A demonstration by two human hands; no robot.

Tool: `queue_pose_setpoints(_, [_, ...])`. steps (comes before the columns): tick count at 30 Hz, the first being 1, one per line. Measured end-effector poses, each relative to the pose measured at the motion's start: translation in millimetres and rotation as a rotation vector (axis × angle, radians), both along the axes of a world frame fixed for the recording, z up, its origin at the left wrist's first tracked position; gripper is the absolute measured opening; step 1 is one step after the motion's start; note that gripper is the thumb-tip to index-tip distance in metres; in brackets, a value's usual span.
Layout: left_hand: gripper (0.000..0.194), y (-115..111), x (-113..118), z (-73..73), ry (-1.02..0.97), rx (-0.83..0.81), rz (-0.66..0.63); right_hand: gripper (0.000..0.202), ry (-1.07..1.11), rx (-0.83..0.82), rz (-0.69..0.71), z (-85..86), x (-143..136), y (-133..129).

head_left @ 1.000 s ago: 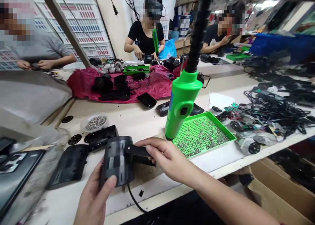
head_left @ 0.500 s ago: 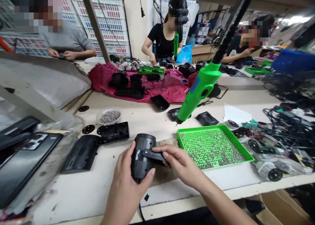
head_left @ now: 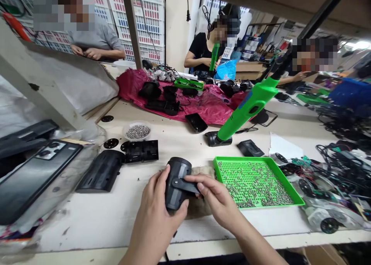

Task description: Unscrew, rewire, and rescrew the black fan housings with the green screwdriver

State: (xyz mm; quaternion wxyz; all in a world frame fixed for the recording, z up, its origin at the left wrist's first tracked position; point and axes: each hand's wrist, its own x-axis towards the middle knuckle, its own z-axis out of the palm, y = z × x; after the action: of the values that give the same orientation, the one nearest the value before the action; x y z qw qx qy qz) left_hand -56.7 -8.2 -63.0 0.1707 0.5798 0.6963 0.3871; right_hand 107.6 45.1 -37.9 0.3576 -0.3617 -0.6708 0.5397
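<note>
My left hand (head_left: 160,207) wraps round a black cylindrical housing (head_left: 179,165), thumb on its near right side. A dark bracket arm (head_left: 185,184) is fixed to the housing by a screw and points right. My right hand (head_left: 217,195) pinches the outer part of this arm between thumb and fingers. The housing leans slightly over a brownish cloth (head_left: 199,211); a cord shows below it at the table edge. Right of my hands lies a green tray (head_left: 246,159) of loose screws. A green electric screwdriver (head_left: 246,110) hangs above and behind, tip down.
Black half shells (head_left: 101,172) and a bowl of small metal parts (head_left: 137,131) lie left, beside a phone (head_left: 37,176). Wires and parts (head_left: 321,172) pile up at right. Behind, a pink sheet (head_left: 130,85) bears black parts. Several people work across the table.
The view has shifted, so the scene sits further right. The housing tilts a little more, and the bracket arm stays in my right hand's pinch. A person opposite now has a hand at another green screwdriver.
</note>
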Motion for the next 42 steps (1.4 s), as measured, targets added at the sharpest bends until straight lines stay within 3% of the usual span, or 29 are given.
queue_pose_setpoints(6, [0.072,5.2,0.8,7.3,0.007,-0.017,-0.026,0.028,0.046,-0.085,-0.08,-4.0,-1.0,4.8])
queue_pose_setpoints(10, [0.073,14.3,1.4,19.5,0.023,-0.091,-0.055,0.027,-0.026,-0.079,-0.094,-1.2,3.3,12.6])
queue_pose_setpoints(12, [0.074,19.5,1.2,27.0,0.033,-0.161,-0.069,0.027,-0.115,0.012,-0.095,4.2,3.8,14.6])
queue_pose_setpoints(16, [0.075,26.1,0.0,36.5,0.067,-0.214,-0.085,0.031,-0.365,0.355,-0.042,13.4,-0.8,15.3])
queue_pose_setpoints(21, [0.07,26.8,-0.5,41.6,0.077,-0.226,-0.104,0.043,-0.44,0.572,-0.046,2.3,-7.4,20.0])
queue_pose_setpoints(27, [0.051,30.4,0.1,50.4,0.109,-0.205,-0.134,0.041,-0.381,0.62,-0.156,-10.3,-11.5,18.6])
queue_pose_setpoints(34, [0.048,32.8,-3.9,54.7,0.111,-0.251,-0.164,0.035,-0.319,0.543,-0.258,7.8,-15.2,15.4])
queue_pose_setpoints(39, [0.054,35.9,-12.3,51.8,0.059,-0.256,-0.153,0.035,-0.509,0.615,-0.035,22.1,-10.7,20.5])
queue_pose_setpoints(42, [0.04,48.0,-25.8,55.3,-0.023,-0.286,-0.18,0.037,-0.605,0.725,-0.067,18.5,-7.4,21.8])
